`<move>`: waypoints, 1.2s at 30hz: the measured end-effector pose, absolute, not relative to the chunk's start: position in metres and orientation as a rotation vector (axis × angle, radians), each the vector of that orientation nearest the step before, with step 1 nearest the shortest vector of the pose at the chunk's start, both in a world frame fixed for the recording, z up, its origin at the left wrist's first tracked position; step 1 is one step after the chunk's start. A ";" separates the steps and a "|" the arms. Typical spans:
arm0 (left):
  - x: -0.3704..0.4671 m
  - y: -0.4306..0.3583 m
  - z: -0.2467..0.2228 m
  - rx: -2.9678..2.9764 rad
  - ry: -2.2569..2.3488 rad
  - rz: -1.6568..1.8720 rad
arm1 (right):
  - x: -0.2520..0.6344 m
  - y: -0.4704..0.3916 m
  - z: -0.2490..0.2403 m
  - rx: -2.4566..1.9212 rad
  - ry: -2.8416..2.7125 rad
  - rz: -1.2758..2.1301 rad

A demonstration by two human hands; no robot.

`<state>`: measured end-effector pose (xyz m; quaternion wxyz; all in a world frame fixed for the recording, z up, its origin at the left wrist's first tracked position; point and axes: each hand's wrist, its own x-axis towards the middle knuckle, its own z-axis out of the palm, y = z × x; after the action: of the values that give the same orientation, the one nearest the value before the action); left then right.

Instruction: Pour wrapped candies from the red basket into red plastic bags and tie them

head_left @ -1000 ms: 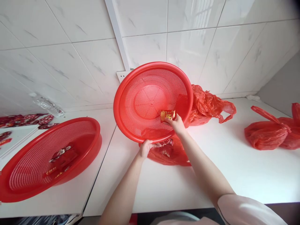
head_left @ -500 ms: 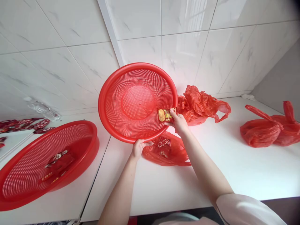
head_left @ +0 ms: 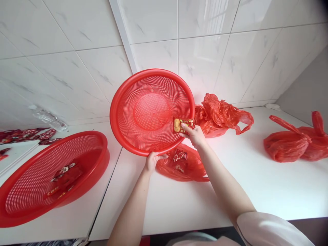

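Observation:
My left hand point(head_left: 151, 162) grips the near rim of a round red plastic colander point(head_left: 153, 102), which is tilted so its inside faces me. Inside the colander I see only its bare mesh and ribbed bottom. Between the thumb and fingers of my right hand point(head_left: 194, 134) is a red and gold snack packet point(head_left: 177, 125), held in front of the colander's right rim. Below the colander lies an open red plastic bag point(head_left: 189, 167) with a few small wrapped packets point(head_left: 180, 156) in it.
Another red colander point(head_left: 28, 184) with red packets inside stands at left. Behind it are a clear plastic bottle point(head_left: 50, 118) and patterned red packets point(head_left: 23, 135). Crumpled red bags point(head_left: 217, 111) lie right of the colander, and tied red bags point(head_left: 287, 145) sit far right. A tiled wall closes the back.
The colander has shifted very slightly right in view. My right thumb has slid a little left across the packet, which stays in my grip. My left hand keeps its hold.

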<state>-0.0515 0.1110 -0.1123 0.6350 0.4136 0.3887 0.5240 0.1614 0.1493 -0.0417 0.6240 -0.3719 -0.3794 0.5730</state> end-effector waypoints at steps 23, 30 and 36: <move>-0.050 0.112 -0.117 0.946 0.905 1.181 | 0.162 0.150 -0.040 -0.947 -0.969 1.323; -0.049 0.112 -0.117 0.938 0.909 1.184 | 0.162 0.154 -0.042 -1.021 -0.951 1.324; -0.049 0.112 -0.117 0.916 0.910 1.201 | 0.170 0.146 -0.035 -1.040 -1.228 1.320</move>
<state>-0.0494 0.1120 -0.1173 0.6359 0.4008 0.3985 0.5256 0.1697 0.1456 -0.0353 0.5056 -0.4309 -0.5090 0.5474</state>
